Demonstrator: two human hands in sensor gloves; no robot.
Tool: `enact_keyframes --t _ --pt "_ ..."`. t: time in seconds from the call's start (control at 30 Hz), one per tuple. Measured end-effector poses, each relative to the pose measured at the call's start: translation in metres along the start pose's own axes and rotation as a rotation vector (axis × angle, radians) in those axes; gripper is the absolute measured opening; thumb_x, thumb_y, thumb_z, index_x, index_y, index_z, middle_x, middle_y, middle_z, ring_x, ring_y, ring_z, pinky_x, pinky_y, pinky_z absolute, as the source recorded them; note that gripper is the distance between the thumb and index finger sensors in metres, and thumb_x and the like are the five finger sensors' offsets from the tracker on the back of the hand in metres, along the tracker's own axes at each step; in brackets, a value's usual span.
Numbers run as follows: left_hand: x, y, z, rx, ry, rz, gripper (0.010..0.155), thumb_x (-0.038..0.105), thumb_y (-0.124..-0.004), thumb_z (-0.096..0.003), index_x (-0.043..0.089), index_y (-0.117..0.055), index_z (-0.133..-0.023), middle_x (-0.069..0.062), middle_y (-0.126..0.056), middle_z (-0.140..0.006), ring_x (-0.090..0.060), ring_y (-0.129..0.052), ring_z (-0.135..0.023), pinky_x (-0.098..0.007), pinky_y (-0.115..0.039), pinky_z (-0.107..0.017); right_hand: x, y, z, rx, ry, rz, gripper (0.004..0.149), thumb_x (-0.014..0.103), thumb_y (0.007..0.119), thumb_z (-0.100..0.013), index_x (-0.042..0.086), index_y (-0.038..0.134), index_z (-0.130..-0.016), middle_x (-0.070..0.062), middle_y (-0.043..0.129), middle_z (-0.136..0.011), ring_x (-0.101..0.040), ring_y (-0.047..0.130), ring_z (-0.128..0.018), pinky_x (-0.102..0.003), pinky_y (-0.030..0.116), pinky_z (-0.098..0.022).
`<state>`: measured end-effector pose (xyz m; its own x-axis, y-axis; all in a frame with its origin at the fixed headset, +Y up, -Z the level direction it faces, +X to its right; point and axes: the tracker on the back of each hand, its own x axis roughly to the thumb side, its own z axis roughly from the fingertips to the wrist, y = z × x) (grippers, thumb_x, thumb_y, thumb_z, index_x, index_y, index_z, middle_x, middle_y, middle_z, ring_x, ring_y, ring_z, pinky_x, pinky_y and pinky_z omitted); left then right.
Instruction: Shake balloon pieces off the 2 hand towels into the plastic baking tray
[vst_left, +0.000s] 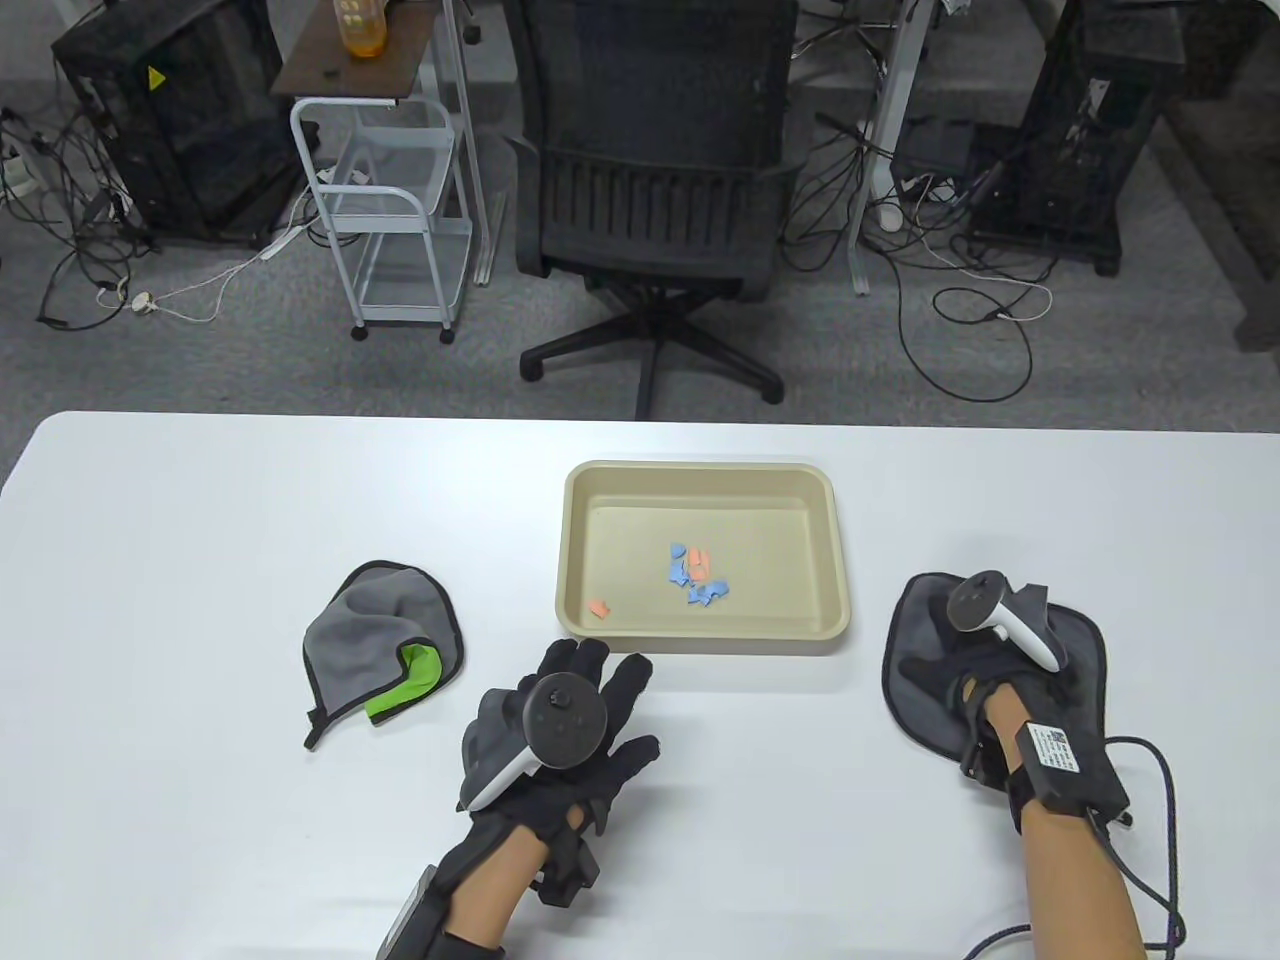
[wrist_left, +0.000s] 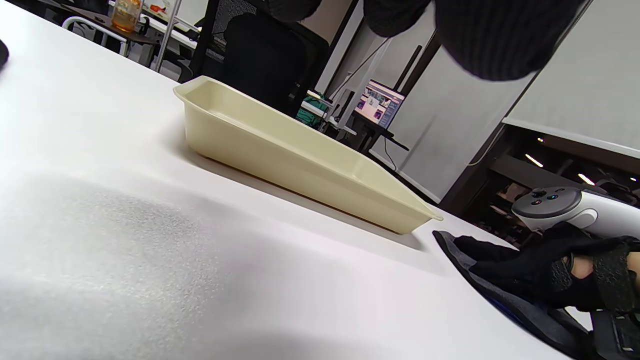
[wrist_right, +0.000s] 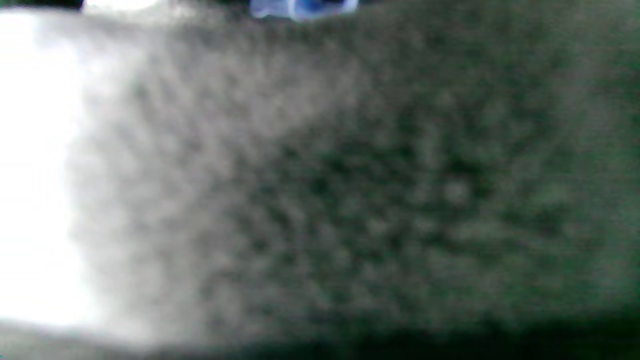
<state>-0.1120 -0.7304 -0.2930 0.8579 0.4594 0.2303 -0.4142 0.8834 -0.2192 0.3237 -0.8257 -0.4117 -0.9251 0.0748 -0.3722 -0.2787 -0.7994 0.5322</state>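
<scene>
The beige plastic baking tray (vst_left: 835, 560) sits mid-table with several blue and orange balloon pieces (vst_left: 698, 578) inside. A grey hand towel (vst_left: 375, 625) lies crumpled to its left, its green underside turned up at one corner. A second grey hand towel (vst_left: 1085, 650) lies flat at the right, with my right hand (vst_left: 940, 675) resting on it, fingers lying along the cloth. My left hand (vst_left: 600, 690) hovers flat with fingers spread just in front of the tray and holds nothing. The left wrist view shows the tray (wrist_left: 280, 150), my right hand (wrist_left: 505, 260) and the towel's edge (wrist_left: 520, 312). The right wrist view shows only blurred grey cloth.
The white table (vst_left: 200, 520) stretches wide on both sides. Beyond its far edge stand a black office chair (vst_left: 655, 160) and a white wire cart (vst_left: 395, 210). A cable (vst_left: 1165, 810) trails from my right wrist.
</scene>
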Motion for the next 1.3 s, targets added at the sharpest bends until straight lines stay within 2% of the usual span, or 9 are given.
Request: enact_keyframes --t 0.2,0.33,0.57,1.0,1.3 --pt "0.001 0.0 0.001 0.008 -0.007 -0.005 0.077 0.058 -0.069 -0.0382 0.045 -0.031 -0.104 -0.007 -0.021 -0.115 -0.042 -0.015 -0.111 -0.07 -0.031 -0.073 0.017 0.035 0.04 0.073 -0.072 0.054 0.088 0.076 0.061 -0.032 0.055 0.001 -0.092 0.005 -0.021 -0.108 -0.054 -0.015 -0.093 -0.082 0.022 -0.061" --pt "0.001 -0.001 0.0 0.004 -0.003 -0.005 0.077 0.058 -0.069 -0.0382 0.045 -0.031 -0.104 -0.007 -0.021 -0.115 -0.042 -0.015 -0.111 -0.07 -0.031 -0.073 0.034 0.053 0.065 0.084 -0.153 0.143 0.088 0.076 0.061 -0.033 0.055 0.0 -0.093 0.004 -0.022 -0.108 -0.055 -0.013 -0.094 -0.081 0.025 -0.061" --pt "-0.001 0.0 0.0 -0.004 0.016 -0.005 0.077 0.058 -0.069 -0.0382 0.045 -0.032 -0.104 -0.007 -0.021 -0.115 -0.042 -0.015 -0.111 -0.07 -0.031 -0.073 0.087 0.087 0.105 0.127 -0.208 0.219 0.089 0.077 0.059 -0.033 0.054 -0.004 -0.091 0.002 -0.026 -0.107 -0.058 -0.014 -0.092 -0.082 0.026 -0.061" --pt "-0.014 0.002 -0.001 -0.012 0.073 0.013 0.077 0.058 -0.069 -0.0383 0.044 -0.032 -0.104 -0.007 -0.021 -0.115 -0.042 -0.014 -0.11 -0.07 -0.03 -0.073 0.19 0.121 0.14 0.097 -0.29 0.32 0.091 0.077 0.057 -0.03 0.053 -0.006 -0.091 -0.001 -0.024 -0.108 -0.062 -0.009 -0.092 -0.084 0.031 -0.059" --pt "-0.015 0.004 -0.001 -0.011 0.082 0.021 0.076 0.057 -0.069 -0.0385 0.044 -0.032 -0.104 -0.007 -0.02 -0.115 -0.042 -0.013 -0.11 -0.07 -0.03 -0.073 0.214 0.128 0.151 0.051 -0.318 0.333 0.089 0.078 0.057 -0.031 0.054 -0.002 -0.093 0.0 -0.018 -0.111 -0.061 -0.004 -0.095 -0.083 0.035 -0.06"
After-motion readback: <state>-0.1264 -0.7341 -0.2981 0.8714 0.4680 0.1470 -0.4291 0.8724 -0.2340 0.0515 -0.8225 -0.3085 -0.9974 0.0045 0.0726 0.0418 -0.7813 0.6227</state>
